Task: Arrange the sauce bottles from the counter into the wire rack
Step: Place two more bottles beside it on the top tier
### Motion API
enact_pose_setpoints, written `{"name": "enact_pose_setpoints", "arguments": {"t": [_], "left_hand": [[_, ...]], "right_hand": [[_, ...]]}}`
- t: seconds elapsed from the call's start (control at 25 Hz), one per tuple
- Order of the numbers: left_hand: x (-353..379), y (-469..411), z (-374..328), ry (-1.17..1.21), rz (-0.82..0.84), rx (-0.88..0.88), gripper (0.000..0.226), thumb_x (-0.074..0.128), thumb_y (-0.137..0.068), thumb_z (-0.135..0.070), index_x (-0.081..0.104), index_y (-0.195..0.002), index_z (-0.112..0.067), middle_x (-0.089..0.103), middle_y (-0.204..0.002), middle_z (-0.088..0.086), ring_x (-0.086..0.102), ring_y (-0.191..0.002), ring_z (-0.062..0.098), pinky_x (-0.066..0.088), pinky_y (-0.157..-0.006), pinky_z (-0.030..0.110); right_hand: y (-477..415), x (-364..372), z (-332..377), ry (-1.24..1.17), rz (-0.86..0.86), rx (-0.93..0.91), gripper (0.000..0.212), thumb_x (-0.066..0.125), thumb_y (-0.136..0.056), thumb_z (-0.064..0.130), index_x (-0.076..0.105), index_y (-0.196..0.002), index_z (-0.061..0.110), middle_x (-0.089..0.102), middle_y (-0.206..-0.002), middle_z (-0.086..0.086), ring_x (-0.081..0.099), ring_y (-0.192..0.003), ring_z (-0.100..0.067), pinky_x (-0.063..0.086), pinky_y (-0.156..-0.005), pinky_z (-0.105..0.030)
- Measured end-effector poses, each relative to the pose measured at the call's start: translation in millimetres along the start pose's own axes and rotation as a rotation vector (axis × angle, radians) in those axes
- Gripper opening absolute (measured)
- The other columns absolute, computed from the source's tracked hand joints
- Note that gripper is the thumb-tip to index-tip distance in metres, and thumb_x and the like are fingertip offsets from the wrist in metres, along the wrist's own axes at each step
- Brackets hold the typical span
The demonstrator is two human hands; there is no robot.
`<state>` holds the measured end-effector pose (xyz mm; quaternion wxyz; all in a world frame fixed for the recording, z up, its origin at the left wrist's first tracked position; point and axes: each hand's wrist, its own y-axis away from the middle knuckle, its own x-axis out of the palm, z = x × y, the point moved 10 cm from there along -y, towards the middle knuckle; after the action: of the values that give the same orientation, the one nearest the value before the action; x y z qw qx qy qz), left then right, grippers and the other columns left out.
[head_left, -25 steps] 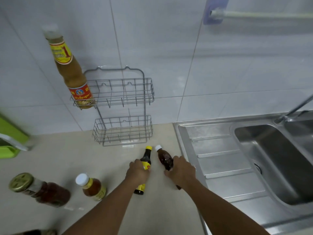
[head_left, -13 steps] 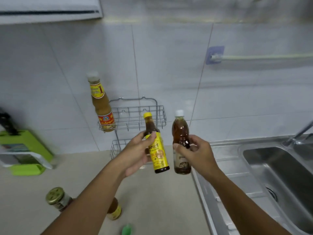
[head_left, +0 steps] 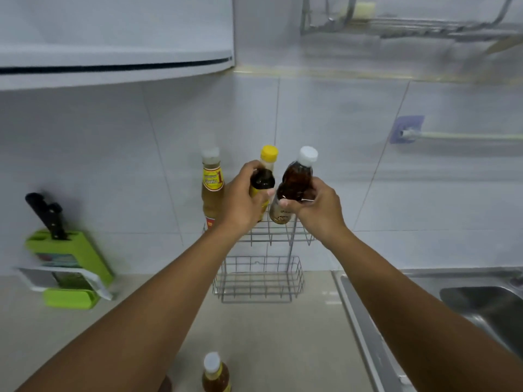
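My left hand [head_left: 244,200] grips a dark sauce bottle with a yellow cap [head_left: 264,176]. My right hand [head_left: 314,206] grips a brown bottle with a white cap [head_left: 295,179]. Both bottles are upright and held side by side above the upper basket of the two-tier wire rack [head_left: 259,281] on the wall. A tall amber bottle with a yellow and red label [head_left: 212,190] stands at the left end of that upper basket. The lower basket has nothing in it. A small white-capped amber bottle [head_left: 215,374] stands on the counter near the bottom edge.
A green knife block [head_left: 69,267] with a black-handled knife stands at the left on the counter. A steel sink and drainboard [head_left: 481,306] lie at the right. A towel bar [head_left: 452,135] is on the tiled wall, a cabinet at upper left, a dish rack at upper right.
Both hands lifted the two bottles off the counter and carried them up to the rack's upper basket. The view has tilted upward, so most counter bottles have left the frame.
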<state>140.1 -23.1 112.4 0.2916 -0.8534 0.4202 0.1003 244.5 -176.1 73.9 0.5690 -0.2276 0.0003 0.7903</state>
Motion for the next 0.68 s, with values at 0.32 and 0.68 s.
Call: {"name": "enact_pose_setpoints", "arguments": {"t": [0.32, 0.68], "left_hand": [[15.3, 8.9, 50.8, -0.087, 0.102, -0.168, 0.039, 0.065, -0.094, -0.017, 0.049, -0.130, -0.015, 0.055, -0.107, -0.001, 0.055, -0.098, 0.014, 0.042, -0.081, 0.025], [-32.2, -8.7, 16.4, -0.203, -0.084, -0.088, 0.047, 0.078, -0.083, -0.023, 0.057, -0.126, -0.022, 0.068, -0.114, 0.000, 0.067, -0.103, 0.017, 0.058, -0.088, 0.042]], "right_hand": [[-12.9, 45.9, -38.4, 0.042, 0.169, 0.045, 0.050, 0.090, -0.073, 0.018, 0.071, -0.119, 0.019, 0.079, -0.107, -0.003, 0.076, -0.097, -0.021, 0.061, -0.093, -0.048], [-8.0, 57.8, -37.6, 0.030, 0.344, 0.027, 0.058, 0.090, -0.076, 0.026, 0.065, -0.128, 0.025, 0.073, -0.117, 0.000, 0.075, -0.102, -0.022, 0.060, -0.095, -0.049]]}}
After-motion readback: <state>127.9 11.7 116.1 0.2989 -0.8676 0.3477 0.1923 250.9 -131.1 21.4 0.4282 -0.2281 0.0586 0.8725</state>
